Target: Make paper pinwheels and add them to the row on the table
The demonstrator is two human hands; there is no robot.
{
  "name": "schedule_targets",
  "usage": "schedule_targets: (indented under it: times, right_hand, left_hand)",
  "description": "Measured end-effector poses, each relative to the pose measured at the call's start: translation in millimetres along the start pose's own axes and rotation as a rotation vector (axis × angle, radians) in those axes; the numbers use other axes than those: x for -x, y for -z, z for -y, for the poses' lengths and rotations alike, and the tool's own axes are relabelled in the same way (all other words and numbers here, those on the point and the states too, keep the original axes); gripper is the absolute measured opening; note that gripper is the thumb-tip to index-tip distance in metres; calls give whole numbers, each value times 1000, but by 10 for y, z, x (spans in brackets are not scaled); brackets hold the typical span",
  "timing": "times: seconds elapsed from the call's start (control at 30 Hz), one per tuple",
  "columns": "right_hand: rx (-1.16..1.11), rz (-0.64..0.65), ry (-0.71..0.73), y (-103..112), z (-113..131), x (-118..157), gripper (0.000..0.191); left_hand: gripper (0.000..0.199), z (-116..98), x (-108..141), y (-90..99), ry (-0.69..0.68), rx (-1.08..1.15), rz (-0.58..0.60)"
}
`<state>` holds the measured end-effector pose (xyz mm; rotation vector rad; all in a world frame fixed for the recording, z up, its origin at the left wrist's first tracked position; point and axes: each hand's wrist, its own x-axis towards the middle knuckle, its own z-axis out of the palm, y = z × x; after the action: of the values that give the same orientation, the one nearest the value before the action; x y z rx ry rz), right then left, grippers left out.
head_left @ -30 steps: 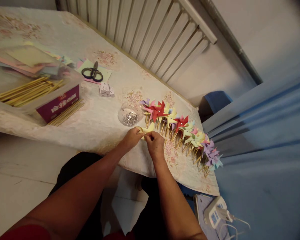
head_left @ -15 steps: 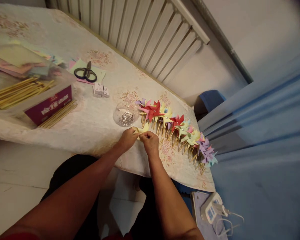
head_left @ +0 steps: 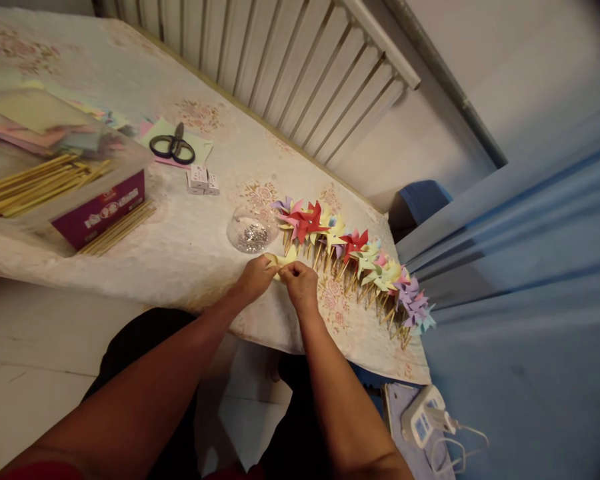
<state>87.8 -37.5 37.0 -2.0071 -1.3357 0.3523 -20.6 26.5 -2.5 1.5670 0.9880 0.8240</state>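
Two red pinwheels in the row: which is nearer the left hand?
The red pinwheel near the clear dish, closer to the left hand gripping yellow paper. The other red pinwheel stands farther along, past a pale yellow pinwheel.

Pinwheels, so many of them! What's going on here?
A person is working on yellow paper, pinching it between the left hand and right hand; the fingertips partly hide it. Just beyond is a dish of small shiny bits. To the right, colourful pinwheels on sticks sit in a row. To the left are scissors and a box.
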Motion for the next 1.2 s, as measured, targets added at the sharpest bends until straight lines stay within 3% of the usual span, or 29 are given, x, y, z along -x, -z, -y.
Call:
schedule_targets:
  times: [0.2, 0.27, 0.4, 0.47, 0.7, 0.77, 0.87, 0.93, 1.1, 1.2]
  right_hand:
    - [265, 48, 375, 110, 33, -7, 16]
    - [227, 47, 345, 107, 22, -19, 17]
    - [-4, 16, 59, 6, -30, -35, 21]
    - [-45, 17, -16, -22, -41, -35, 21]
    - [210, 84, 382, 108, 14, -44, 16]
    - [161, 74, 313, 88, -2, -53, 17]
    - [-1, 49, 52, 3, -48, -56, 18]
    - [-55, 47, -33, -28, -64, -52, 18]
    - [116, 59, 287, 76, -27, -53, 17]
    - [125, 80, 307, 101, -31, -80, 15]
  left_hand:
    - [16, -4, -14, 5, -22, -8, 15]
    - [17, -14, -8, 8, -22, 0, 15]
    - [13, -41, 13, 14, 5, -38, -6]
    - [12, -48, 16, 18, 7, -52, -9]
    - [13, -51, -2, 21, -6, -76, 6]
    - [14, -52, 1, 19, -7, -71, 4]
    - [14, -45, 7, 18, 1, -56, -2]
    - [14, -34, 4, 17, 15, -64, -3]
    - [17, -9, -18, 11, -4, -20, 22]
    - [15, -11, -19, 10, -11, -27, 21]
